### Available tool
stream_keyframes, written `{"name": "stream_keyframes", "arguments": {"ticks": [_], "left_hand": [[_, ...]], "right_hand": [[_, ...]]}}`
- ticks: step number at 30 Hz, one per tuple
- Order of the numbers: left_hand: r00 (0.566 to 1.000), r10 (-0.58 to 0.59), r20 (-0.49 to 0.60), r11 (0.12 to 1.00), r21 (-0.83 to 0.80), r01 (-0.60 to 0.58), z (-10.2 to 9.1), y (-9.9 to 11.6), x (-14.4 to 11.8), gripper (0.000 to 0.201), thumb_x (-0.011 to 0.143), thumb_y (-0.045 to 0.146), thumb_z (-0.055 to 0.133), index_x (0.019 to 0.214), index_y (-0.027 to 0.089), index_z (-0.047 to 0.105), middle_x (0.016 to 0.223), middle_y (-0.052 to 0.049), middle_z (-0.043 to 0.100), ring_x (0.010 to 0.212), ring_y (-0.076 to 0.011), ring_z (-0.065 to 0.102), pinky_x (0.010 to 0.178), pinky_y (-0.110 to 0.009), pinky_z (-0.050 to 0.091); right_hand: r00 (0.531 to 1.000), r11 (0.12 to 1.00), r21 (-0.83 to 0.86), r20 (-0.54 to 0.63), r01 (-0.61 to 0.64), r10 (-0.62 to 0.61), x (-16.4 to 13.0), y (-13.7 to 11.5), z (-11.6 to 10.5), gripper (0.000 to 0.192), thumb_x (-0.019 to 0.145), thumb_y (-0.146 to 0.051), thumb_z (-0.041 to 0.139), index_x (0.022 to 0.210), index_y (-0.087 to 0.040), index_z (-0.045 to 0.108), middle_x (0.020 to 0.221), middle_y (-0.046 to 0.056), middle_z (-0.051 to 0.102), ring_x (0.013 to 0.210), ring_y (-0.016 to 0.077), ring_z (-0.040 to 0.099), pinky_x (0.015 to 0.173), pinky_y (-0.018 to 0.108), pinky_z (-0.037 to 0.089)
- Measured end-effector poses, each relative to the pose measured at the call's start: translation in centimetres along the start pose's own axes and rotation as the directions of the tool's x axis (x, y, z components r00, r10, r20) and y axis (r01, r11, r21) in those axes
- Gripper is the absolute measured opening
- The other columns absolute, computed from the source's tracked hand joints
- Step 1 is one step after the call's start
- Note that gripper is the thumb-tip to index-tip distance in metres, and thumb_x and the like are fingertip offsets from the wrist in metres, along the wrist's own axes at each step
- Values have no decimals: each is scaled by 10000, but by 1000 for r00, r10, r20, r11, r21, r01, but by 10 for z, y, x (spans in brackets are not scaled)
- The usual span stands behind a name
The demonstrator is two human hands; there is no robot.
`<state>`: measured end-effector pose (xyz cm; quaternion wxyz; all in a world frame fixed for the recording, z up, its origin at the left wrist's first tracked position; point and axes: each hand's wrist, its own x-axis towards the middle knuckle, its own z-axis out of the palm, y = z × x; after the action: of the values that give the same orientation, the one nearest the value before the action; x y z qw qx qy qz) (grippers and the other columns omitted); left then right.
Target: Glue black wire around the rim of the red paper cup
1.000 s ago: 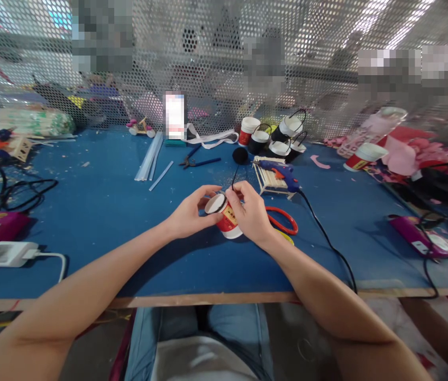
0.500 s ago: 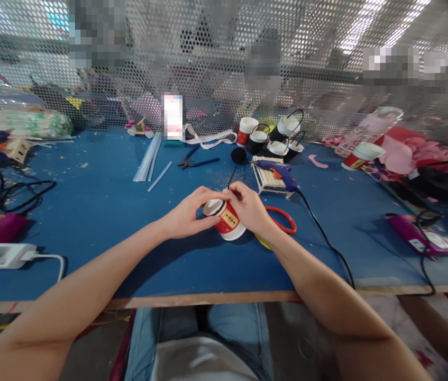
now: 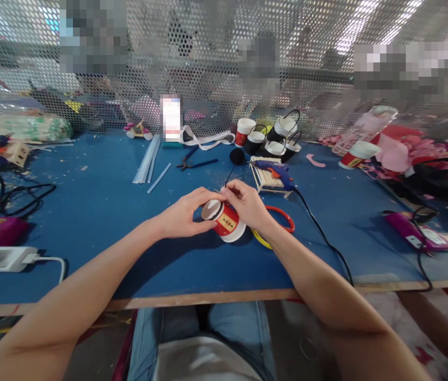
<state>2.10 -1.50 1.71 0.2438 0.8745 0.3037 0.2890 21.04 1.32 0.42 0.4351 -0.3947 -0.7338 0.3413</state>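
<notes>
A red-and-white paper cup (image 3: pixel 227 222) with a yellow label lies tilted on the blue table, its base toward the upper left. My left hand (image 3: pixel 186 212) is shut on it, thumb below and fingers over the top. A thin black cord (image 3: pixel 229 174) runs from the cup's far side toward a round black ball (image 3: pixel 237 155). My right hand (image 3: pixel 245 203) closes in a pinch on this cord, against the cup; the fingertips hide the exact contact. Right of the cup lie a red ring (image 3: pixel 287 218) and a yellow ring (image 3: pixel 261 239), partly behind my right forearm.
A blue glue gun (image 3: pixel 281 173) rests on a small wooden stick rack (image 3: pixel 261 182), its cable running to the front edge. Pliers (image 3: pixel 195 163), clear glue sticks (image 3: pixel 146 161) and several black-wrapped cups (image 3: pixel 255 143) stand farther back. Purple power strips (image 3: pixel 418 233) flank both sides.
The cup has turned slightly in my hands, showing more of its upper-left end. Both hands keep their hold nearly in place; the whole view has shifted a little.
</notes>
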Motion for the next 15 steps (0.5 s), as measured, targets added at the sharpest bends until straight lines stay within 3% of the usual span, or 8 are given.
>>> {"name": "stream_keyframes", "arguments": {"ticks": [6,11,15], "left_hand": [[1000,23,20,1000,13,-23,0,0,-1,489,796,302,550,1259,213,421,1119,-93,504,991,-177,506,874,-323,431],[998,28,48,998,54,-30,-2,4,-1,479,812,332,528,1264,212,424,1110,-94,500,995,-178,509,885,-325,430],[1000,18,14,999,38,-18,0,3,0,453,778,355,571,1183,186,457,1111,-94,524,1022,-193,511,897,-332,428]], "right_hand": [[998,988,146,-33,-41,46,3,-7,1,197,798,-358,556,722,-179,525,659,-25,509,609,92,466,597,238,389],[993,954,274,6,-117,120,7,-9,3,220,776,-397,574,764,-178,586,653,-19,552,605,91,497,603,233,415],[990,982,133,68,-132,124,9,-5,1,259,798,-410,529,783,-166,615,665,-6,583,573,90,506,560,226,410]]}}
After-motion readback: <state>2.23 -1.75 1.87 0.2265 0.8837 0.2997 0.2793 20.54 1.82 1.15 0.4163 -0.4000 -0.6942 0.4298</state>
